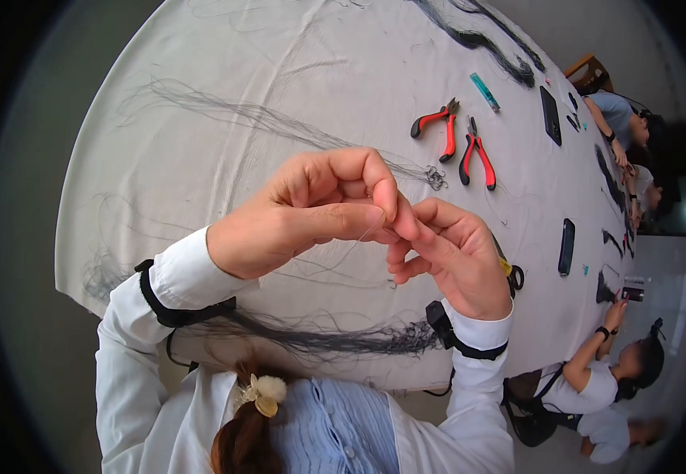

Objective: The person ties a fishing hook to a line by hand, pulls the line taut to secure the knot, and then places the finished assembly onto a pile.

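Observation:
My left hand (295,209) is above the table, thumb and index finger pinched on a thin strand (351,253). My right hand (465,257) meets it fingertip to fingertip, its thumb and fingers closed at the same strand. The fingers partly hide the held end, and the strand's loose part curves down below them. Beyond the hands, a loose bundle of dark hair-like strands (264,118) lies with a curled, tangled end. Nearer my body is a thicker dark bundle (319,340). Yellow-and-black scissors (515,275) show partly behind my right hand.
Red-handled nippers (438,130) and red-handled pliers (477,162) lie past my hands on the white-covered table (201,47). Farther right are a teal tube-like item (484,92), a black phone (550,115) and another dark device (567,246). Other people (596,371) sit along the right edge.

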The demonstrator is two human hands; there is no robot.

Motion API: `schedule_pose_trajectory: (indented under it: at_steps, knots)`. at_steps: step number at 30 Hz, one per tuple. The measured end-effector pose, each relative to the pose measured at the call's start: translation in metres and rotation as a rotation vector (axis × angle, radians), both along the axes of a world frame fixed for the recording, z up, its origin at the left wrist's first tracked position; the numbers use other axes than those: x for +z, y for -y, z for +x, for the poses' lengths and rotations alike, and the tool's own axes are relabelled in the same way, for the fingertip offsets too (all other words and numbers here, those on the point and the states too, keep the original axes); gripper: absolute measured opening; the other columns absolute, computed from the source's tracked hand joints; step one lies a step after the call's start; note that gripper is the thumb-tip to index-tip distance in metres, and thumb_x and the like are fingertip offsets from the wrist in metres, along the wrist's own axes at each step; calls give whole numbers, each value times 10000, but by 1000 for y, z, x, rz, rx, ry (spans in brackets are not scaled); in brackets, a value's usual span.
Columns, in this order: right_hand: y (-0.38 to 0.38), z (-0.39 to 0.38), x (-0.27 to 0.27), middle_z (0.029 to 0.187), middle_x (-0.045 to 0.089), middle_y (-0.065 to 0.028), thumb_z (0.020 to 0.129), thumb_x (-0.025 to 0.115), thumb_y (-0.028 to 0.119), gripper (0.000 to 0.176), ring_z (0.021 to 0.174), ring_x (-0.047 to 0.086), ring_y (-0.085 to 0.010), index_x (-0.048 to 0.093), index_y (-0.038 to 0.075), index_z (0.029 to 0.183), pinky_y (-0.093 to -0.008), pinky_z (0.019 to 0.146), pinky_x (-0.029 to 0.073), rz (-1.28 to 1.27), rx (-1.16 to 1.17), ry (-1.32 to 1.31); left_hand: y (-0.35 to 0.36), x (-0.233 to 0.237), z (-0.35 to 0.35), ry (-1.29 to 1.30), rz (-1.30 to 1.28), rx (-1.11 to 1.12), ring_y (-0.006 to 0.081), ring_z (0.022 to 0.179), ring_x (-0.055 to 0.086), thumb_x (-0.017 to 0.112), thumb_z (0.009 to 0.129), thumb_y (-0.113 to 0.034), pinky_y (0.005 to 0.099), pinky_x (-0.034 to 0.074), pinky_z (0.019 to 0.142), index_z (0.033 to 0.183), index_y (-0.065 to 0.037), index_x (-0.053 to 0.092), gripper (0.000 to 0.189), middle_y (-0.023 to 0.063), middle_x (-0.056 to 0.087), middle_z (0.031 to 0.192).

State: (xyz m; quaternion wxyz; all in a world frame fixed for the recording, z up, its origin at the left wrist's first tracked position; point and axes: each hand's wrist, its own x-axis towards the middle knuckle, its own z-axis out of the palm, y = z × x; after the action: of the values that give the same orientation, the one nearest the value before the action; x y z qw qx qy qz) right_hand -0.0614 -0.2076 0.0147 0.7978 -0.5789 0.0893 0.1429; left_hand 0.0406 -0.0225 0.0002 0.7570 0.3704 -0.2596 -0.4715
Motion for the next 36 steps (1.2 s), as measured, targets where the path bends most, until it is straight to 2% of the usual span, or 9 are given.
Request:
schedule_pose_trajectory:
  at_steps: [7, 12, 20, 23, 24, 25, 27, 28, 36]
  knots:
    - [-2, 0, -5, 790, 633, -51, 904, 561, 141, 140, 717, 618, -100, 576, 6, 938, -234, 646, 510, 39, 9, -11, 0, 3, -2, 44, 13, -29, 223, 977, 595, 475, 799, -18, 361, 470, 893, 848, -45, 506, 64, 131, 617, 952]
    - [-3, -1, -3, 767, 622, -44, 886, 559, 81, 76, 690, 603, -90, 563, 6, 904, -230, 645, 502, 35, -17, 24, 1, -2, 1, -18, 22, 102, 290, 974, 591, 449, 688, -97, 419, 468, 897, 755, -64, 483, 81, 141, 610, 911]
    - [-13, -12, 7, 756, 612, -59, 831, 577, 1, 42, 702, 617, -101, 569, -23, 865, -223, 668, 500, -424, -218, 318, -4, -12, 11, -27, -40, 189, 236, 822, 548, 388, 750, -302, 377, 472, 803, 719, -87, 462, 230, 85, 533, 788]
    - [-16, -16, 10, 763, 617, -65, 822, 586, -9, 42, 709, 631, -114, 574, -32, 856, -231, 683, 508, -482, -249, 362, 0, 0, -1, 330, 179, 373, 180, 818, 537, 431, 835, -391, 329, 440, 815, 831, -45, 536, 361, 55, 549, 809]
    - [-17, -16, 11, 763, 617, -65, 822, 586, -9, 42, 709, 631, -114, 574, -32, 856, -231, 683, 508, -483, -247, 366, -1, 6, -7, 353, 189, 372, 154, 818, 556, 590, 812, -281, 305, 440, 792, 864, -27, 577, 260, 58, 586, 835]
    - [-18, -17, 11, 769, 621, -69, 820, 588, -13, 42, 710, 635, -118, 575, -34, 854, -235, 688, 511, -506, -256, 376, -1, 5, -8, 356, 187, 374, 154, 818, 556, 590, 812, -281, 305, 440, 792, 864, -27, 577, 260, 58, 586, 835]
    - [-19, -18, 11, 775, 624, -73, 818, 589, -18, 42, 712, 638, -123, 575, -35, 853, -240, 692, 515, -528, -266, 387, -2, 1, -8, 818, 188, 391, 150, 805, 585, 723, 726, -125, 296, 449, 769, 839, -27, 607, 190, 57, 622, 830]
    - [-19, -18, 11, 776, 627, -76, 818, 588, -20, 41, 717, 640, -125, 575, -37, 853, -244, 698, 518, -508, -264, 381, -2, 2, -11, 796, 223, 420, 160, 793, 606, 772, 660, -51, 280, 457, 759, 790, -30, 629, 194, 61, 641, 819]
    - [-24, -18, 10, 772, 639, -85, 808, 592, -33, 48, 716, 646, -129, 583, -40, 854, -244, 703, 523, -449, -272, 351, -6, 6, -14, 1021, 257, 474, 163, 787, 612, 740, 669, -47, 451, 402, 907, 734, -82, 647, 119, 13, 634, 763]
